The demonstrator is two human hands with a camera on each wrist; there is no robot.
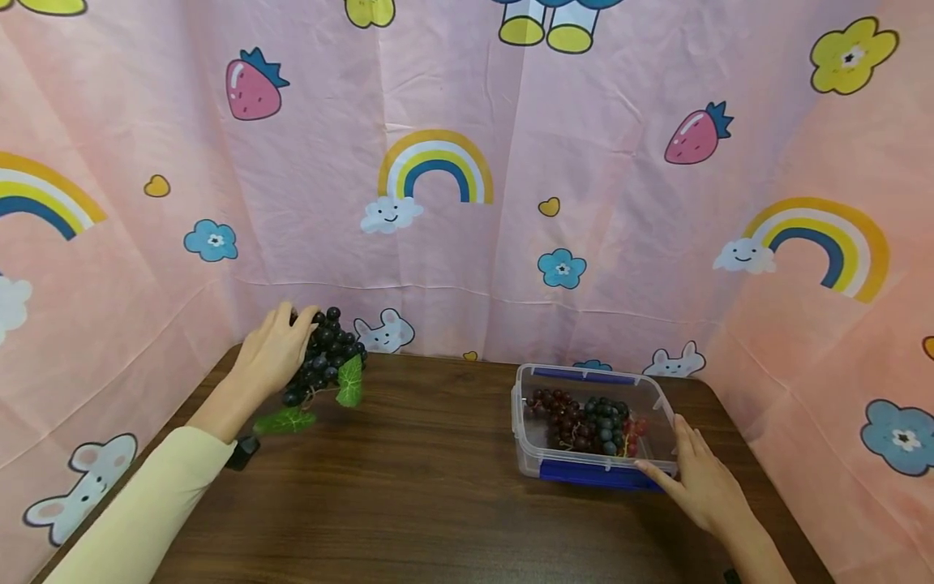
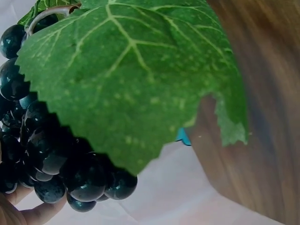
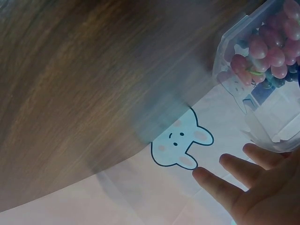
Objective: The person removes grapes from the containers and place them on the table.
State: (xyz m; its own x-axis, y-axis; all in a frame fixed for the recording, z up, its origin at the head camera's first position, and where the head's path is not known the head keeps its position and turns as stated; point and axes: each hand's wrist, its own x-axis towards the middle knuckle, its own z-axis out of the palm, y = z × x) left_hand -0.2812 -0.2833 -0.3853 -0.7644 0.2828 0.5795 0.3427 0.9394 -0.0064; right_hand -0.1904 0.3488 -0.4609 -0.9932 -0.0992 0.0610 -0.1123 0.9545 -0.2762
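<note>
At the far left of the table my left hand [image 1: 273,349] grips a bunch of black grapes [image 1: 328,353] from above. Green leaves [image 1: 352,381] hang from the bunch; in the left wrist view a large leaf [image 2: 131,79] covers much of the dark grapes [image 2: 51,150], with fingertips showing below them. On the right, my right hand [image 1: 704,483] rests at the near right corner of a clear plastic box [image 1: 520,434], fingers extended along its side. Inside the box lie dark red grapes [image 1: 565,418], blue-black grapes [image 1: 606,422] and a few bright red grapes [image 1: 637,434].
The brown wooden table [image 1: 409,503] carries the box near its back right. Blue clips [image 1: 591,474] line the box's front. A printed pink cloth [image 1: 467,251] hangs around the back and sides. A small black object [image 1: 242,453] shows beside the left sleeve.
</note>
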